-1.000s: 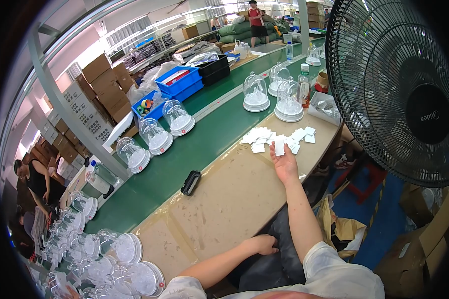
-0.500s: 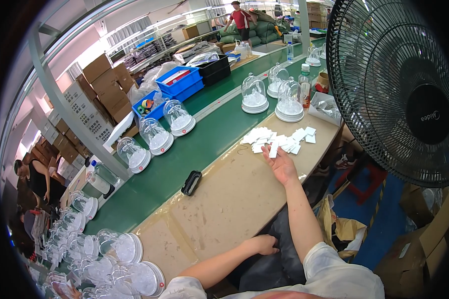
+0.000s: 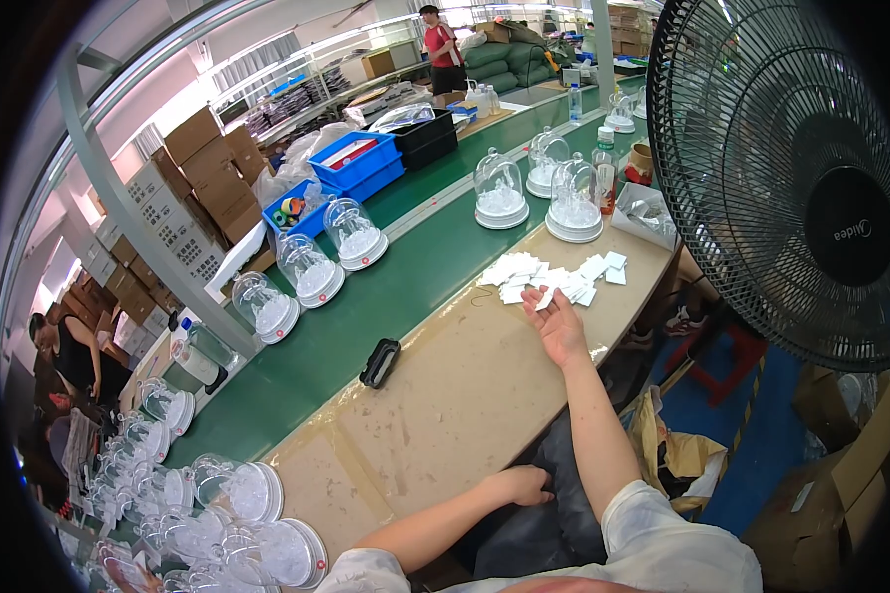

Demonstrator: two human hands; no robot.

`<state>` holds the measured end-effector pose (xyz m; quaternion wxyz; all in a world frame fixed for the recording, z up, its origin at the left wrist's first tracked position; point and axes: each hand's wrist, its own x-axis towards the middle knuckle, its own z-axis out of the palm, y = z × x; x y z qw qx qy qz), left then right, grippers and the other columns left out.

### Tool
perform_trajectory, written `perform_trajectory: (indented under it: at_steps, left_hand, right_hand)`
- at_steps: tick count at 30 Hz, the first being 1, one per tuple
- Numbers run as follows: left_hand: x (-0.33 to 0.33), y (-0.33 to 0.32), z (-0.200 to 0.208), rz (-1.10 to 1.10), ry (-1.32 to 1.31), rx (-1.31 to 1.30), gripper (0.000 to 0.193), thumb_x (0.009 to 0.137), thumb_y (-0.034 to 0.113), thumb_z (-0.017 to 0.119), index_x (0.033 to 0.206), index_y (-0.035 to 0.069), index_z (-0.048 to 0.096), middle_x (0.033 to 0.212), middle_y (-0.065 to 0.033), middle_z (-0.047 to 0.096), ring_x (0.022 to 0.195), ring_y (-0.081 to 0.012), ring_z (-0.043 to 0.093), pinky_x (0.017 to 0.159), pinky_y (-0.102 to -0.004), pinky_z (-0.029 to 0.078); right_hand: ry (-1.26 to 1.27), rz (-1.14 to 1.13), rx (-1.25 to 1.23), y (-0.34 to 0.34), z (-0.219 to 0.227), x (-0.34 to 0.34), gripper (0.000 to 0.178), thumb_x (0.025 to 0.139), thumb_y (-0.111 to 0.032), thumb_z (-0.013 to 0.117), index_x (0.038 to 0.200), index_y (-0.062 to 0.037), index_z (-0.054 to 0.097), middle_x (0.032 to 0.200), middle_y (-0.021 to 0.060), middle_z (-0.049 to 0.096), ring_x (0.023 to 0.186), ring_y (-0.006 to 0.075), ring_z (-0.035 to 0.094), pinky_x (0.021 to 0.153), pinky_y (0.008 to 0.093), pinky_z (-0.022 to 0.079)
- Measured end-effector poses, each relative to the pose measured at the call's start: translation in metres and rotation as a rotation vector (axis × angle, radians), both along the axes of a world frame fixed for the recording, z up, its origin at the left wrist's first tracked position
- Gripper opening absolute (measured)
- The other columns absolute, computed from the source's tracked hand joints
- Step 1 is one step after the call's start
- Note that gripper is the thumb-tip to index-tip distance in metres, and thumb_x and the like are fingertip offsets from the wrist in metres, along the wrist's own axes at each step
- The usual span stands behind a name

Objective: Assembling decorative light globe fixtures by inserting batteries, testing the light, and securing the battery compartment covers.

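My right hand (image 3: 561, 334) is palm up at the near side of a loose pile of small white square cards (image 3: 512, 269). Between its thumb and fingers is one white card (image 3: 546, 298), partly covered by the fingertips. Low by the table's near edge, my left hand (image 3: 520, 486) rests over dark cloth (image 3: 554, 524). Its fingers are curled in, and nothing shows in them. A black oblong object (image 3: 380, 363) lies on the tan tabletop (image 3: 445, 405), away from both hands.
Clear domes on white bases (image 3: 575, 201) stand beyond the cards, along the green belt (image 3: 405, 267), and crowd the lower left (image 3: 237, 489). A large black fan (image 3: 781, 188) looms at right. Blue bins (image 3: 356, 163) sit across the belt. Co-workers stand far back (image 3: 442, 49) and at left (image 3: 74, 351).
The white card in my right hand has tipped from upright to slanted. Domes at the belt's far end have shifted slightly left. A distant person in red has moved left. My left hand stays put.
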<state>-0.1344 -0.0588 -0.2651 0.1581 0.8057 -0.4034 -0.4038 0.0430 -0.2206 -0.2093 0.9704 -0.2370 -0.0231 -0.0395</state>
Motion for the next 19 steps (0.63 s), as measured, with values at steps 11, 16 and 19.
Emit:
perform_trajectory:
  at_steps: [11,16,19]
  left_hand:
    - [0.0001,-0.0016,0.0082,-0.006,0.007,0.019,0.041,0.088,0.036,0.061,0.104,-0.001,0.067,0.098,-0.0251,0.067,0.095,-0.0402,0.064,0.086,-0.0464,0.05]
    - [0.0005,-0.0016,0.0089,-0.007,0.005,0.025,0.041,0.088,0.036,0.061,0.105,-0.001,0.067,0.099,-0.0251,0.067,0.097,-0.0401,0.064,0.086,-0.0463,0.05]
    - [-0.0004,-0.0012,0.0078,-0.002,-0.013,0.02,0.041,0.088,0.036,0.061,0.105,-0.001,0.067,0.099,-0.0256,0.067,0.097,-0.0402,0.064,0.087,-0.0457,0.05]
  right_hand:
    - [-0.014,-0.095,-0.026,0.0013,-0.0025,0.0019,0.046,0.093,-0.021,0.065,0.125,0.0057,0.044,0.12,0.0207,0.055,0.115,0.033,0.058,0.098,0.0405,0.051]
    - [0.011,-0.088,0.01,0.0021,-0.0035,0.003,0.047,0.093,-0.021,0.064,0.127,0.0045,0.043,0.121,0.0199,0.055,0.116,0.0327,0.057,0.099,0.0409,0.051]
    - [0.018,-0.088,-0.029,0.0006,-0.0078,0.0048,0.054,0.092,-0.026,0.067,0.129,0.0031,0.042,0.125,0.0197,0.053,0.119,0.0326,0.055,0.099,0.0417,0.05]
